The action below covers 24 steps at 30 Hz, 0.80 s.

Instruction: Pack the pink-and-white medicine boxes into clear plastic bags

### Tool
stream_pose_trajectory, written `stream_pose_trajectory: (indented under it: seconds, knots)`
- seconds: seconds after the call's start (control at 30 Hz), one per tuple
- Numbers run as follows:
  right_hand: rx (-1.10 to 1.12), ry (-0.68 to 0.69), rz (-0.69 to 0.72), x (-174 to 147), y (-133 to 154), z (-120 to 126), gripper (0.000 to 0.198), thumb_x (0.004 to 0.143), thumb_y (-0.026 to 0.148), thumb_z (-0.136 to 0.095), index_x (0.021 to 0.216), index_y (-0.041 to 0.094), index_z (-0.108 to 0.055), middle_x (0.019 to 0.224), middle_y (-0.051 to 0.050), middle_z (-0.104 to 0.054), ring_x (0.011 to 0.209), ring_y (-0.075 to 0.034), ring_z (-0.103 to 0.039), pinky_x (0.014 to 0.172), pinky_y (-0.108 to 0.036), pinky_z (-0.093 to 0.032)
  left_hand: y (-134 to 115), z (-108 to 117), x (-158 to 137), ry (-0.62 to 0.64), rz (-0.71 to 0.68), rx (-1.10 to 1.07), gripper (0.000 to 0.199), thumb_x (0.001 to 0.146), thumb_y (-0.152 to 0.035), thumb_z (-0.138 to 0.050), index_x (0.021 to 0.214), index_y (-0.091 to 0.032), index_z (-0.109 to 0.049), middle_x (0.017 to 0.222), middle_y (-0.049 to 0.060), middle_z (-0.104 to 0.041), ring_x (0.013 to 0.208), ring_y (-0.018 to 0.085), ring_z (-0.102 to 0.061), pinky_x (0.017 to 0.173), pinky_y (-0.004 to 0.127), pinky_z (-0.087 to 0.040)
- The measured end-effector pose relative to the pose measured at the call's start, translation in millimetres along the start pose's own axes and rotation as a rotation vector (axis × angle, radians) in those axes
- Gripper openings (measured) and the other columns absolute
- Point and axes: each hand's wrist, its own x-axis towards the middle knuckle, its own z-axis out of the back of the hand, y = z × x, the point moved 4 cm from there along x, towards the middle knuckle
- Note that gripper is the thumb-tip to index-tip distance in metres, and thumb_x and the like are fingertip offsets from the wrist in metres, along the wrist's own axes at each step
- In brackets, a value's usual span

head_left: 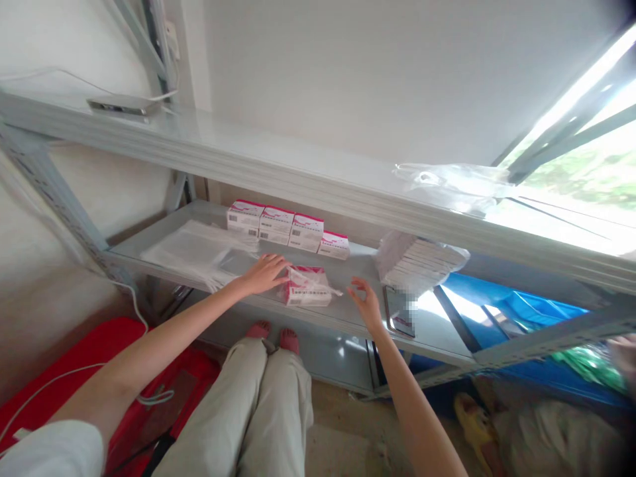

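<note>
On the lower shelf a pink and white box [309,297] lies in a clear plastic bag [304,277], close to the front edge. My left hand [268,273] reaches over the box's left end, fingers stretched out, with the fingertips at the bag; I cannot tell how firmly they touch. To the right of the box, my right hand [366,303] hangs apart from it, its fingers curved and spread with nothing between them. Behind stand several pink and white boxes [275,225] in a row. A stack of flat clear bags [186,248] lies to the left.
Right of my right hand lies a phone [400,311], beside a plastic-wrapped bundle [417,262]. The upper shelf [278,156] overhangs the back, carrying a crumpled plastic bag [447,185] and a flat device [124,106]. Blue bins [536,311] and another person [551,430] are at the right.
</note>
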Motion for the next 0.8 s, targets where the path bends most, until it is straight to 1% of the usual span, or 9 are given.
stream_pose_trajectory:
  seconds: [0.07, 0.13, 0.2, 0.27, 0.37, 0.47, 0.57, 0.7, 0.8]
  knots:
    - [-0.123, -0.187, -0.172, -8.6, -22.4, 31.6, 0.064, 0.075, 0.062, -0.051, 0.124, 0.021, -0.051, 0.12, -0.01, -0.062, 0.107, -0.028, -0.056, 0.092, -0.043, -0.041, 10.4, -10.3, -10.0, 0.026, 0.124, -0.217, 0.066, 0.087, -0.053, -0.053, 0.141, -0.019, -0.036, 0.142, 0.015, -0.042, 0.131, 0.03, -0.037, 0.107, 0.043, -0.026]
    - [-0.266, -0.296, -0.396, -21.7, -47.4, 62.2, 0.079, 0.073, 0.066, -0.052, 0.135, 0.019, -0.041, 0.131, -0.014, -0.055, 0.118, -0.033, -0.05, 0.096, -0.048, -0.037, 17.6, -25.3, -17.8, 0.081, 0.225, -0.427, 0.09, 0.08, -0.06, -0.058, 0.149, -0.016, -0.019, 0.153, 0.018, -0.023, 0.139, 0.032, -0.025, 0.111, 0.043, -0.022]
    - [-0.384, -0.265, -0.594, -35.4, -69.2, 82.6, 0.098, 0.07, 0.071, -0.053, 0.146, 0.015, -0.024, 0.136, -0.02, -0.049, 0.122, -0.037, -0.047, 0.097, -0.052, -0.035, 18.1, -39.8, -20.4, 0.117, 0.261, -0.577, 0.111, 0.07, -0.061, -0.069, 0.151, -0.013, -0.009, 0.155, 0.021, -0.011, 0.142, 0.034, -0.017, 0.114, 0.043, -0.019]
    - [-0.467, -0.143, -0.691, -46.0, -82.3, 89.7, 0.113, 0.068, 0.076, -0.051, 0.149, 0.011, -0.009, 0.135, -0.025, -0.048, 0.123, -0.04, -0.046, 0.097, -0.056, -0.034, 12.9, -49.8, -17.3, 0.102, 0.242, -0.673, 0.126, 0.059, -0.056, -0.078, 0.151, -0.012, -0.005, 0.155, 0.022, -0.008, 0.142, 0.035, -0.017, 0.115, 0.043, -0.017]
    - [-0.573, -0.018, -0.669, -52.1, -82.5, 85.4, 0.117, 0.069, 0.075, -0.051, 0.15, 0.009, 0.0, 0.133, -0.026, -0.05, 0.124, -0.041, -0.046, 0.097, -0.058, -0.033, 2.4, -57.9, -8.2, 0.034, 0.204, -0.767, 0.128, 0.053, -0.048, -0.083, 0.151, -0.013, -0.008, 0.154, 0.02, -0.016, 0.14, 0.036, -0.021, 0.115, 0.044, -0.017]
    - [-0.683, -0.022, -0.595, -47.4, -71.7, 79.7, 0.107, 0.075, 0.064, -0.053, 0.15, 0.007, -0.001, 0.126, -0.024, -0.055, 0.12, -0.039, -0.05, 0.096, -0.055, -0.035, -3.7, -63.2, -0.8, -0.023, 0.207, -0.811, 0.123, 0.054, -0.042, -0.084, 0.15, -0.013, -0.012, 0.153, 0.02, -0.02, 0.14, 0.035, -0.022, 0.115, 0.045, -0.015]
    - [-0.699, -0.003, -0.567, -39.1, -68.6, 80.5, 0.097, 0.078, 0.053, -0.053, 0.149, 0.005, -0.006, 0.118, -0.022, -0.06, 0.113, -0.038, -0.055, 0.091, -0.05, -0.041, -7.6, -68.5, 4.9, -0.06, 0.21, -0.849, 0.12, 0.053, -0.037, -0.084, 0.149, -0.014, -0.016, 0.151, 0.019, -0.025, 0.139, 0.034, -0.024, 0.115, 0.045, -0.016]
    - [-0.561, 0.023, -0.56, -32.3, -82.4, 94.8, 0.096, 0.07, 0.044, -0.063, 0.144, 0.002, -0.018, 0.113, -0.024, -0.062, 0.112, -0.038, -0.056, 0.09, -0.046, -0.044, -18.3, -77.7, 18.3, -0.068, 0.173, -0.843, 0.108, 0.054, -0.033, -0.083, 0.145, -0.015, -0.028, 0.146, 0.017, -0.035, 0.134, 0.035, -0.032, 0.114, 0.044, -0.02]
    - [-0.288, -0.065, -0.662, -37.7, -99.5, 114.4, 0.096, 0.056, 0.036, -0.075, 0.136, 0.004, -0.032, 0.107, -0.024, -0.064, 0.11, -0.04, -0.057, 0.09, -0.048, -0.045, -29.3, -88.2, 34.7, -0.08, 0.163, -0.843, 0.107, 0.053, -0.033, -0.083, 0.144, -0.017, -0.03, 0.145, 0.017, -0.036, 0.133, 0.035, -0.033, 0.113, 0.045, -0.022]
